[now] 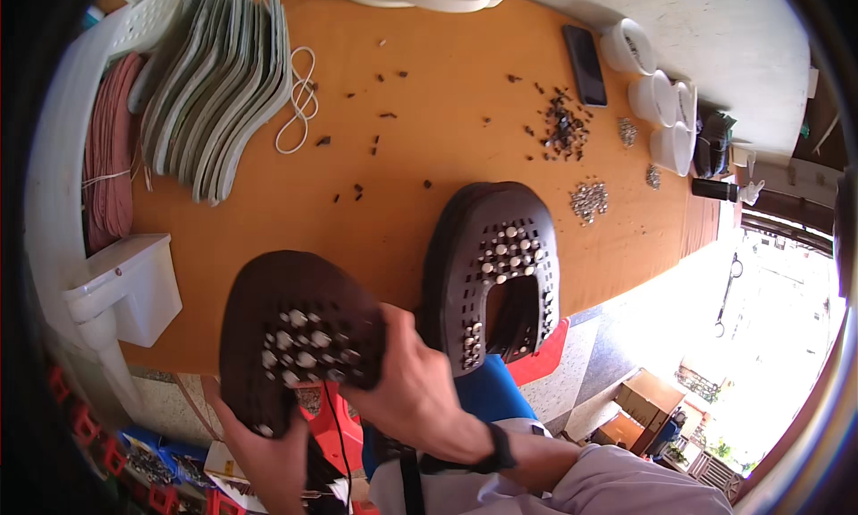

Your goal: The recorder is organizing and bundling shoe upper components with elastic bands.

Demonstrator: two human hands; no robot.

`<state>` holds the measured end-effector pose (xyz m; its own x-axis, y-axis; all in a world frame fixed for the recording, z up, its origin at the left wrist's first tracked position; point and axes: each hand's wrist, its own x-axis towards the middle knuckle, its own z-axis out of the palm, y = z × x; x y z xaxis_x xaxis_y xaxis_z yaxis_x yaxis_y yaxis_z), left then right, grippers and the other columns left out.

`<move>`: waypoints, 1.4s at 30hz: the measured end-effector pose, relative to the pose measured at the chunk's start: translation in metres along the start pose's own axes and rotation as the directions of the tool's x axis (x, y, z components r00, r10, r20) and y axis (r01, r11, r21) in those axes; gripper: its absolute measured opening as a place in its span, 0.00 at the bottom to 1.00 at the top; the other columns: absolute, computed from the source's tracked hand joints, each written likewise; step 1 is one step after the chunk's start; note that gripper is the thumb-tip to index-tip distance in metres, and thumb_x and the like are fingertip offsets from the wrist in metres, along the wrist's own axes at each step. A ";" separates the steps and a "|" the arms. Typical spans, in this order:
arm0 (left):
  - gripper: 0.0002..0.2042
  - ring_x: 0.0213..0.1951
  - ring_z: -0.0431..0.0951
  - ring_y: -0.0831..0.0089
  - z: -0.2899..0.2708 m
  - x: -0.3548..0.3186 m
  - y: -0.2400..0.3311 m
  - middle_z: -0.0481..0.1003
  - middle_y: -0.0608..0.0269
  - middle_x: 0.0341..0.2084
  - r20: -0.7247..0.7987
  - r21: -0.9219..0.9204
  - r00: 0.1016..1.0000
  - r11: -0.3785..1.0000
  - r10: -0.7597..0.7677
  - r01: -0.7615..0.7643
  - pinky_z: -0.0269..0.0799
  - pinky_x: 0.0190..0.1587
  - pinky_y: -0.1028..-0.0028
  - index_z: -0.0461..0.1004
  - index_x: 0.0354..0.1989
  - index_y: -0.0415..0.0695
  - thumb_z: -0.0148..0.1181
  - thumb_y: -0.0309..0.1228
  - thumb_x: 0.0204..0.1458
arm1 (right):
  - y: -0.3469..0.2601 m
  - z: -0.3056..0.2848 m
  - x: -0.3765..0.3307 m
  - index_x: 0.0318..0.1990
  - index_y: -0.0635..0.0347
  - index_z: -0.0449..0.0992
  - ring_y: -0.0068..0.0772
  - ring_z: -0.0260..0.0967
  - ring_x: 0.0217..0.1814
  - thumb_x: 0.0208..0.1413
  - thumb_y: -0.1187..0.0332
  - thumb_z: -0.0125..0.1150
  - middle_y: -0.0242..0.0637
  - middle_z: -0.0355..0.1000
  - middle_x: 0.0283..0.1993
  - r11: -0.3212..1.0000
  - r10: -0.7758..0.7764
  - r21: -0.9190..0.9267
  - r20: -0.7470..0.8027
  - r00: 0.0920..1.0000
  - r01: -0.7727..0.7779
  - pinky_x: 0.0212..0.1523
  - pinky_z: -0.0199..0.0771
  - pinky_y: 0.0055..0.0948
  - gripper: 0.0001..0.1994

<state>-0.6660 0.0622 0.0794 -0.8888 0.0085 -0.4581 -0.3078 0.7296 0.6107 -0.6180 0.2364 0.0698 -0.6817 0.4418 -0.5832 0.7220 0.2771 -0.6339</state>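
My left hand (266, 457) and my right hand (413, 385) hold a dark brown, curved U-shaped piece (268, 291), which looks like a shoe upper, over the table's near edge. Shiny round studs and rows of small slots cover its middle. The left fingers grip its lower end, while the right hand is closed on its right side. Just right of that hand lies a stack of similar dark brown U-shaped pieces (496, 206). The top one is studded with silvery rounds and its opening points toward me. My right wrist wears a black band.
Dark bits (566, 132) and silver studs (588, 202) lie in piles on the orange table (375, 238). Beyond are a phone (585, 65) and white cups (653, 98). Grey-green curved pieces (214, 95), a tied pink bundle (111, 157) and a white plastic bin (134, 287) stand left.
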 end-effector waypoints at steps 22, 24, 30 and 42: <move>0.49 0.58 0.70 0.49 0.180 -0.061 0.065 0.64 0.42 0.58 0.177 -0.115 0.917 0.933 0.357 -0.341 0.67 0.60 0.57 0.53 0.67 0.33 0.80 0.40 0.42 | 0.156 -0.159 0.032 0.65 0.67 0.54 0.61 0.65 0.63 0.34 0.61 0.84 0.56 0.64 0.61 0.982 -0.087 -0.183 -0.243 0.966 0.043 0.60 0.67 0.49 0.52; 0.50 0.61 0.68 0.51 0.169 -0.065 0.052 0.63 0.43 0.61 0.210 -0.192 0.929 0.944 0.305 -0.267 0.65 0.63 0.57 0.52 0.68 0.34 0.80 0.41 0.42 | 0.163 -0.166 0.028 0.70 0.66 0.51 0.57 0.63 0.67 0.36 0.58 0.85 0.54 0.61 0.66 0.991 -0.064 -0.126 -0.197 0.978 0.040 0.65 0.65 0.48 0.57; 0.57 0.70 0.60 0.52 0.148 -0.073 -0.010 0.57 0.42 0.69 0.344 -0.340 0.917 0.937 0.202 -0.079 0.55 0.72 0.54 0.46 0.73 0.35 0.80 0.47 0.42 | 0.197 -0.176 0.005 0.76 0.66 0.42 0.43 0.58 0.72 0.44 0.55 0.81 0.51 0.59 0.70 0.931 -0.024 0.364 -0.010 1.000 0.026 0.70 0.59 0.43 0.60; 0.61 0.70 0.62 0.46 0.150 -0.079 -0.014 0.56 0.33 0.69 0.433 -0.311 0.827 0.920 0.359 -0.236 0.61 0.69 0.57 0.44 0.73 0.31 0.80 0.51 0.41 | 0.206 -0.157 0.008 0.73 0.67 0.50 0.39 0.62 0.69 0.51 0.54 0.73 0.46 0.63 0.67 0.931 -0.010 0.364 -0.052 0.999 0.029 0.69 0.61 0.39 0.49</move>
<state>-0.5409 0.1534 0.0099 -0.6982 0.5651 -0.4395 -0.1789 0.4568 0.8714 -0.4559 0.4309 0.0142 -0.6819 0.4831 -0.5492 0.6095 -0.0399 -0.7918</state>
